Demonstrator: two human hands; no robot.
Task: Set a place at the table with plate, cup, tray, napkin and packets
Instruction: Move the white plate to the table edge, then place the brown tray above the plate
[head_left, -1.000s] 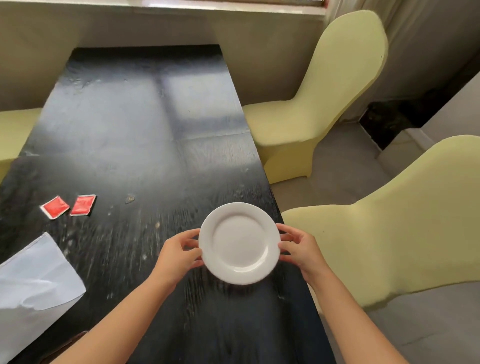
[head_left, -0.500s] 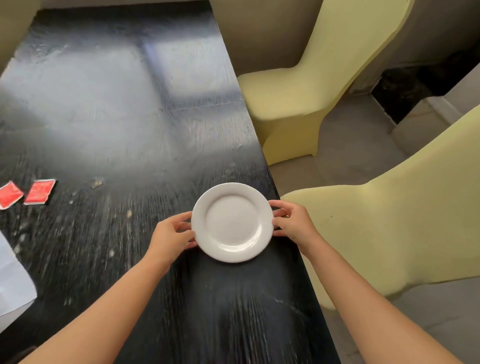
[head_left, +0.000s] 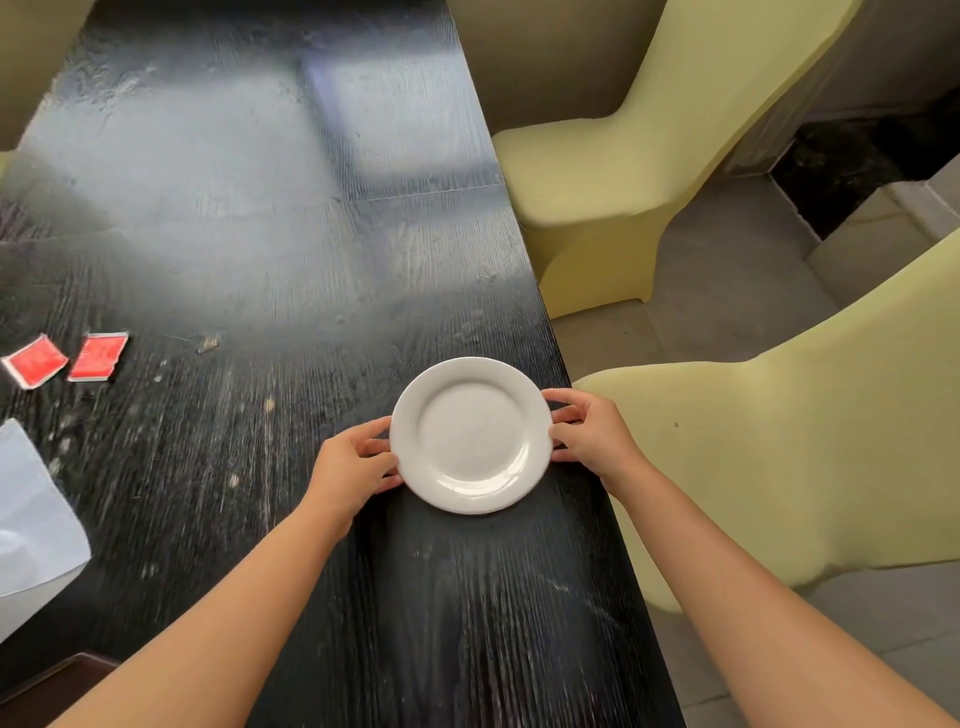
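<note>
Plate (head_left: 470, 435) at lower centre of frame, near table (head_left: 260, 218) right edge, pinched at rim by left hand (head_left: 349, 467) and right hand (head_left: 592, 434). Best lowered level, released evenly.

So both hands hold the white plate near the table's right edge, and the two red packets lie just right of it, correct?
Not quite. In the head view the packets lie far to the left of the plate. The rest holds: left hand and right hand grip it near the table's right edge.
</note>
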